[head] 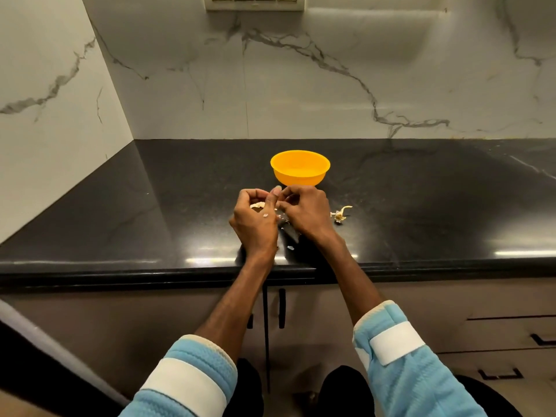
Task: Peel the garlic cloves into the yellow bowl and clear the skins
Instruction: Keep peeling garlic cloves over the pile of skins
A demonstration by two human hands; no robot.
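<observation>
Pale garlic held in curled left hand; right hand pinches at it beside left thumb. Best done so: left holds clove steady, right tears skin off in strips, no crushing. Bowl just beyond knuckles, so short drop. Skin scraps on counter, right of hands, left for sweeping.

The yellow bowl stands upright, round and glossy. Just in front of the bowl and a little to its left, the curled left hand holds a pale garlic piece with loose skin. In front of the bowl to the right lies a dry stem with skins. A small skin flake lies further in front.
</observation>
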